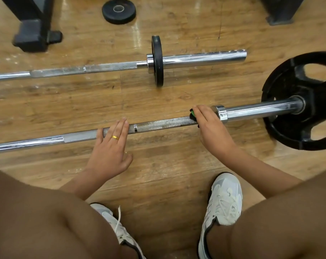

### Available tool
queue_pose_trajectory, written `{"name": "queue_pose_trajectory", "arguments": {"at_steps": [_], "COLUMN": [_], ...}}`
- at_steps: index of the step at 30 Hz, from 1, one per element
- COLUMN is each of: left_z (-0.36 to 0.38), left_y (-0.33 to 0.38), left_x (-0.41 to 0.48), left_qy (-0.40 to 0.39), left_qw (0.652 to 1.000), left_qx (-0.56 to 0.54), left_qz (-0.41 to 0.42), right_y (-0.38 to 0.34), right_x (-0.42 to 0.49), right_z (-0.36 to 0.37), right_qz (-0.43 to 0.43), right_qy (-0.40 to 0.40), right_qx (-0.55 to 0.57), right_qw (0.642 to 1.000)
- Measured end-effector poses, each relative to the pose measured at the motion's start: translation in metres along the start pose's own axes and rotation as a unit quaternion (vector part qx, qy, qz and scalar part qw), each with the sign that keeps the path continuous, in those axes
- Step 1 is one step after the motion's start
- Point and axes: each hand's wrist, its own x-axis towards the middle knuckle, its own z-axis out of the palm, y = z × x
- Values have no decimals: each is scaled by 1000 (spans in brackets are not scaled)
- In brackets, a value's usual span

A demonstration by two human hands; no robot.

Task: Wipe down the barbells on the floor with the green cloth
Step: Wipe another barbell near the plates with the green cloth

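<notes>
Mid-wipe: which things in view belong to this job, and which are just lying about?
Job: small green cloth, gripped by the right hand; near chrome barbell with large black plate, under the left hand; far chrome barbell with small black plate.
Lying about: loose black round weight plate; black rack feet.

1. The left hand point(110, 146) reaches forward palm down, its fingers straight and close together, resting across the shaft of the near barbell point(158, 126), thumb splayed aside.
2. The right hand point(209, 128) curls over the same shaft, gripping the green cloth point(192, 115) against it.
3. The left forearm point(78, 186) and right forearm point(261, 171) are bare and well apart.
</notes>
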Motion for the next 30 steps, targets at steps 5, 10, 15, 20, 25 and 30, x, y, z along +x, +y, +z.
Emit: {"name": "queue_pose_trajectory", "arguments": {"at_steps": [5,10,15,20,25,30], "left_z": [-5,-10,-7,-4,-10,-17], "left_y": [-4,-12,-20,-30,-37,-40], "left_x": [11,23,38,55,70,80], "left_qy": [-9,-14,-14,-5,-6,-23], "left_qw": [1000,1000,1000,1000,1000,999], "left_qx": [-7,-2,-3,-10,-17,-16], "left_qz": [-6,1,-6,-6,-10,-15], "right_y": [2,7,14,13,25,10], "right_x": [9,25,45,50,68,73], "right_z": [1,-5,-5,5,4,10], "right_qz": [-26,-47,-60,-54,-34,-51], "right_qy": [-10,-27,-32,-17,7,-1], "right_qx": [-4,-9,-1,-21,-11,-11], "right_qw": [1000,999,998,998,999,999]}}
